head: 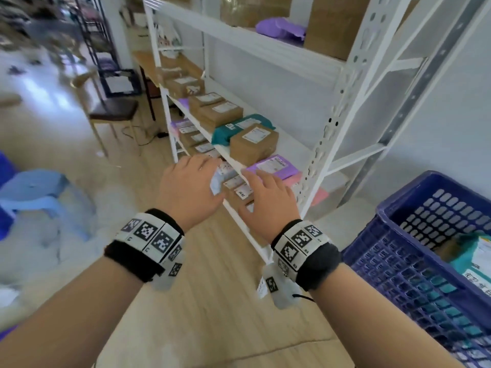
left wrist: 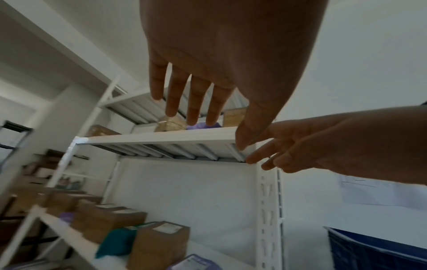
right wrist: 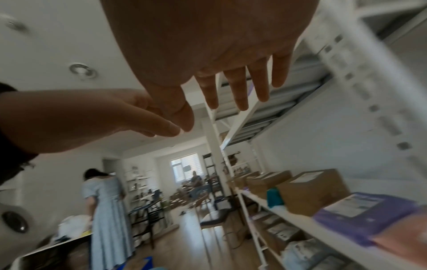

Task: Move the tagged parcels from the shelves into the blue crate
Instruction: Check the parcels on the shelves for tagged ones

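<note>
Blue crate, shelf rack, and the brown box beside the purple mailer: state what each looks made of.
Blue crate: moulded plastic by the look, with lattice walls and a slight sheen.
Shelf rack: likely painted white metal, its uprights punched with slots.
Brown box: matte cardboard, with a white paper label on top.
Purple mailer: probably thin plastic film, faintly glossy.

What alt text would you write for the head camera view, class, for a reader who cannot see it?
Two open hands, the left hand and the right hand, reach toward labelled parcels on a white metal shelving unit, holding nothing. A brown cardboard box and a flat purple mailer bag lie on the shelf; a blue plastic crate stands at right.
</note>
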Available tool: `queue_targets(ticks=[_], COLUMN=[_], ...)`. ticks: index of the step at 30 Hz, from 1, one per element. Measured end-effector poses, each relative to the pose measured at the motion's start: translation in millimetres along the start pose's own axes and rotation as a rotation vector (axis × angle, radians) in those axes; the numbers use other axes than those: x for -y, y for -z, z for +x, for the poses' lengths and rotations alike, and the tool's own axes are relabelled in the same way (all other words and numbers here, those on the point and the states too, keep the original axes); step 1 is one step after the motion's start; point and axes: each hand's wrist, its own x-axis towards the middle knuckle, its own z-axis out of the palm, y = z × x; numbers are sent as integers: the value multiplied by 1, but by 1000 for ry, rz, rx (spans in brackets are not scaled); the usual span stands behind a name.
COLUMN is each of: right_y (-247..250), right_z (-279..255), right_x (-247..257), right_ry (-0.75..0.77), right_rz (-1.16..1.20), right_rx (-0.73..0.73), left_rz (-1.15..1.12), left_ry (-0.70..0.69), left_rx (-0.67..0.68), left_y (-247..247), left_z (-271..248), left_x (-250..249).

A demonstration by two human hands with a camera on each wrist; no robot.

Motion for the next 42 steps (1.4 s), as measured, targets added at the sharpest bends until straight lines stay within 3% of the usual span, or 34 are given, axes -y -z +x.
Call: queue_targets(ticks=[5, 14, 27, 35, 42], right_y=[-26, -59, -103, -121, -136], right_z=[22, 81, 217, 292, 409], right_x=[46, 125, 236, 244, 236], right_ry=[122, 270, 282, 230, 239], right_rz=[46, 55, 104, 106, 132], right_rx=[70, 102, -18, 24, -3], left_rz=[97, 186, 198, 175, 211], left_ry=[199, 314, 342, 339, 326], left_rx=[24, -3, -34, -14, -20], left_y=[20, 36, 63, 39, 14], left_z=[-28, -31, 41, 102, 200], left_x=[49, 142, 297, 344, 390])
